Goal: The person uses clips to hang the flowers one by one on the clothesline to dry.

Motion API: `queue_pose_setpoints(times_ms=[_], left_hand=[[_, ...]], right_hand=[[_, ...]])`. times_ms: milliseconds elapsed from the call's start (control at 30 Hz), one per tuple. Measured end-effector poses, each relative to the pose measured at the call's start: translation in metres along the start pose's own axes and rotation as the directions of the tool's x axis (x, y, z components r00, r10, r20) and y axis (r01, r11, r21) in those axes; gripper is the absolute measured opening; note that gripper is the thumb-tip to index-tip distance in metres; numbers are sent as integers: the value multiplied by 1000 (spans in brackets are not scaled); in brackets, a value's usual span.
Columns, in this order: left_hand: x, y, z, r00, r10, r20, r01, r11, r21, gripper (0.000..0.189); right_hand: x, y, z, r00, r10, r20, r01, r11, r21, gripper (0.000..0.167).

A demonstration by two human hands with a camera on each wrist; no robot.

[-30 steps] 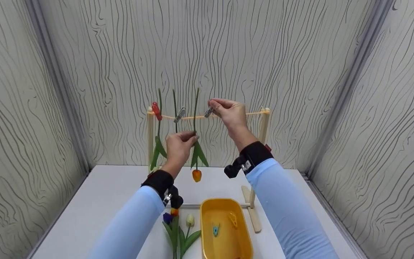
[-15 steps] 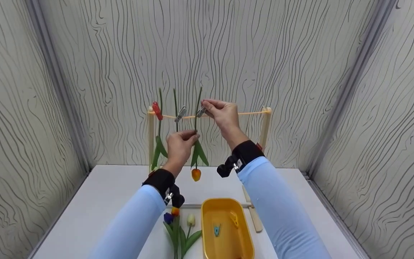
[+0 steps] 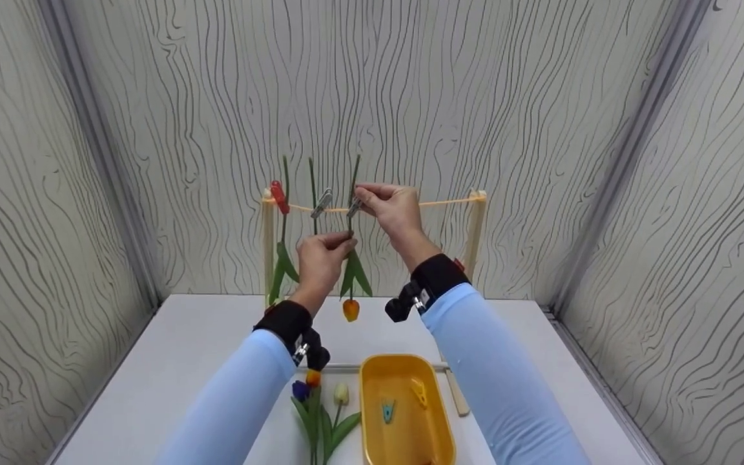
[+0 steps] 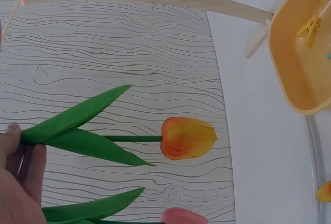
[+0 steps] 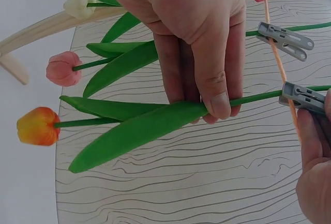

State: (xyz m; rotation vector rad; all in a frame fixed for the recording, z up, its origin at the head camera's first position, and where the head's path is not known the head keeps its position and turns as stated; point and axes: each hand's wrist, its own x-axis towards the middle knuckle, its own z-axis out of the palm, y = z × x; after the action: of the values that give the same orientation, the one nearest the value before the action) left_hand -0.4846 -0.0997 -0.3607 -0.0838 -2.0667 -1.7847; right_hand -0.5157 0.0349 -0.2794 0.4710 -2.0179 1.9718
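Observation:
Between thumb and fingers, my left hand (image 3: pixel 321 261) pinches the stem of an orange-yellow tulip (image 3: pixel 351 310), which hangs bloom down, just above its leaves. My right hand (image 3: pixel 394 216) pinches a grey clothespin (image 5: pixel 305 98) where that stem crosses the orange cord (image 3: pixel 449 202). In the right wrist view the clothespin's front end lies over both stem and cord. Left of it, a second grey clothespin (image 5: pixel 283 39) holds a pink tulip (image 5: pixel 64 69) on the cord. A red clothespin (image 3: pixel 279 197) holds a white tulip (image 5: pixel 79 5) farther left.
Wooden posts (image 3: pixel 475 232) carry the cord at both ends. On the white table (image 3: pixel 204 349) a yellow tray (image 3: pixel 372 445) contains a blue clothespin (image 3: pixel 388 411) and a yellow clothespin (image 3: pixel 419 392). Left of it lie several tulips, including a white one (image 3: pixel 341 394) and a purple one (image 3: pixel 301 390).
My right hand has moved left along the cord, bringing the grey clothespin from beside the tulip stem onto it. My left hand stays nearly still on the stem.

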Motion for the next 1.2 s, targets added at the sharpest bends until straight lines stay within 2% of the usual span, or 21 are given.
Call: queue_pose_setpoints(times_ms=[267, 533, 1033, 1200], left_hand=[[0, 2, -4, 999, 42, -2, -42, 999, 19, 20], [-1, -1, -3, 999, 34, -13, -32, 991, 132, 19], [-11, -6, -9, 998, 54, 16, -56, 983, 174, 23], [-19, -3, -18, 998, 54, 44, -59, 990, 130, 28]], right_hand=[[-7, -5, 2, 999, 29, 46, -28, 999, -39, 22], [-16, -11, 0, 992, 61, 108, -50, 993, -107, 29], [-21, -15, -7, 994, -1, 113, 32, 961, -274, 38], [-22, -19, -15, 995, -60, 76, 81, 946, -314, 43]])
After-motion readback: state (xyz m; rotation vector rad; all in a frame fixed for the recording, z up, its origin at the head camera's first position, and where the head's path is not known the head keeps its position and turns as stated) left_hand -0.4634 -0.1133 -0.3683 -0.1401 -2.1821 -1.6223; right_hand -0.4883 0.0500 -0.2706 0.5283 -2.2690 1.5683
